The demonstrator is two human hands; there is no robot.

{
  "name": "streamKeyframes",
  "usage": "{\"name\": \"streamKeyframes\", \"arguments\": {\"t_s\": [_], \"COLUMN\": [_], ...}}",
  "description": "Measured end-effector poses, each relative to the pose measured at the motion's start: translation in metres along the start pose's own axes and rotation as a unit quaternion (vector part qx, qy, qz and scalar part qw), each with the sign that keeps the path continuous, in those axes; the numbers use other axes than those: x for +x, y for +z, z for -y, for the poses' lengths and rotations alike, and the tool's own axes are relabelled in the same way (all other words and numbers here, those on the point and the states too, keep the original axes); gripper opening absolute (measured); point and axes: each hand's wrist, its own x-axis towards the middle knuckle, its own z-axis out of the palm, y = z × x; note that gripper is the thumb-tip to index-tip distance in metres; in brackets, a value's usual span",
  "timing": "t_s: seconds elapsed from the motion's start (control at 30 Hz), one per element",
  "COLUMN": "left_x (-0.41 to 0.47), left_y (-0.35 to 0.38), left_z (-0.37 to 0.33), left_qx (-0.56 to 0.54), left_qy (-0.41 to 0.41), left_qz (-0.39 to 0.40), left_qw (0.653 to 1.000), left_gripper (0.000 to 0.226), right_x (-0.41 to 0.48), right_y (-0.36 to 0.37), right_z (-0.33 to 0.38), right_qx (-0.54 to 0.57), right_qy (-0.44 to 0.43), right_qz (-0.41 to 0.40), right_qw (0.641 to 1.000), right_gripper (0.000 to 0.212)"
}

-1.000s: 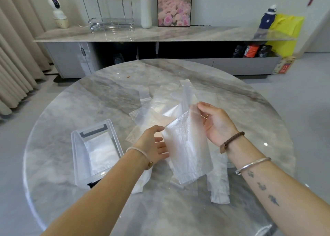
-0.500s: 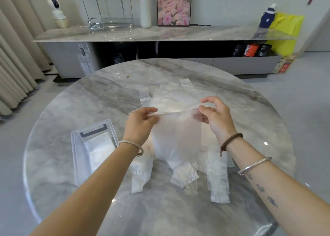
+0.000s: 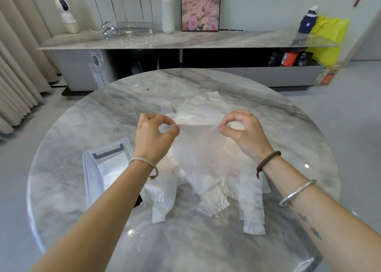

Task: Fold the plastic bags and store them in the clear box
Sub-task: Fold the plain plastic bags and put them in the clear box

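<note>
A translucent plastic bag (image 3: 198,154) hangs in the air above the round marble table (image 3: 103,115). My left hand (image 3: 153,140) pinches its top left corner and my right hand (image 3: 243,133) pinches its top right corner, so the top edge is stretched taut between them. Under it lies a loose pile of other plastic bags (image 3: 251,205), with handles trailing toward the far side and toward me. The clear box (image 3: 90,168) stands on the table left of my left forearm, with folded white plastic inside it.
Beyond the table runs a long marble sideboard (image 3: 185,41) with a wire rack, a white vase, a flower picture and a small camera. A yellow bag (image 3: 329,30) and a blue bottle stand at its right end. Curtains hang at the far left.
The bag hung folded between my hands a second ago. Both hands have since risen and moved apart, and the bag now hangs spread out by its top corners.
</note>
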Motion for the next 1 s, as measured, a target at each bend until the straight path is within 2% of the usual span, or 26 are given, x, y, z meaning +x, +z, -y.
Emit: {"name": "streamKeyframes", "arguments": {"t_s": [0.07,0.13,0.2,0.27,0.33,0.4,0.47,0.53,0.63,0.7,0.77,0.83,0.87,0.93,1.0], "left_x": [0.001,0.001,0.000,-0.001,-0.003,-0.007,-0.009,-0.008,-0.003,-0.001,0.001,0.001,0.002,0.002,0.000], "left_y": [-0.001,-0.003,-0.003,-0.003,-0.002,0.002,0.006,0.008,0.010,0.011,0.011,0.010,0.010,0.009,0.009], "left_z": [-0.002,-0.005,-0.007,-0.005,-0.002,0.000,0.000,-0.002,0.000,0.002,0.003,0.003,0.003,0.004,0.004], "left_qx": [-0.111,-0.233,-0.312,-0.333,-0.313,-0.294,-0.299,-0.320,-0.377,-0.403,-0.407,-0.395,-0.389,-0.373,-0.343], "left_qy": [-0.038,-0.069,-0.094,-0.105,-0.119,-0.137,-0.156,-0.179,-0.218,-0.240,-0.267,-0.295,-0.304,-0.308,-0.297], "left_qz": [0.050,0.087,0.125,0.188,0.266,0.313,0.302,0.255,0.201,0.170,0.153,0.151,0.155,0.162,0.177], "left_qw": [0.992,0.966,0.937,0.918,0.904,0.892,0.892,0.895,0.877,0.867,0.860,0.857,0.856,0.860,0.873], "left_gripper": [0.016,0.019,0.016,0.008,0.031,0.042,0.040,0.023,0.013,0.013,0.013,0.010,0.021,0.044,0.053], "right_x": [0.000,0.000,0.001,0.003,0.006,0.008,0.009,0.009,0.005,0.000,-0.002,-0.001,0.000,0.002,0.003], "right_y": [-0.001,-0.001,-0.002,-0.003,-0.004,-0.005,-0.005,-0.004,-0.004,-0.003,-0.001,0.002,0.003,0.005,0.006], "right_z": [0.004,0.009,0.014,0.019,0.021,0.021,0.017,0.012,0.002,-0.003,-0.007,-0.007,-0.006,-0.005,-0.006], "right_qx": [0.091,0.165,0.228,0.274,0.300,0.300,0.287,0.297,0.305,0.281,0.283,0.293,0.301,0.318,0.320], "right_qy": [0.026,0.038,0.045,0.059,0.081,0.105,0.142,0.200,0.293,0.322,0.333,0.333,0.333,0.338,0.330], "right_qz": [0.021,0.028,0.018,-0.011,-0.048,-0.077,-0.092,-0.067,0.055,0.134,0.168,0.153,0.129,0.069,0.030], "right_qw": [0.995,0.985,0.972,0.960,0.949,0.945,0.943,0.931,0.905,0.894,0.884,0.883,0.884,0.883,0.887], "right_gripper": [0.025,0.019,0.024,0.025,0.024,0.024,0.023,0.018,0.014,0.014,0.011,0.010,0.011,0.031,0.046]}}
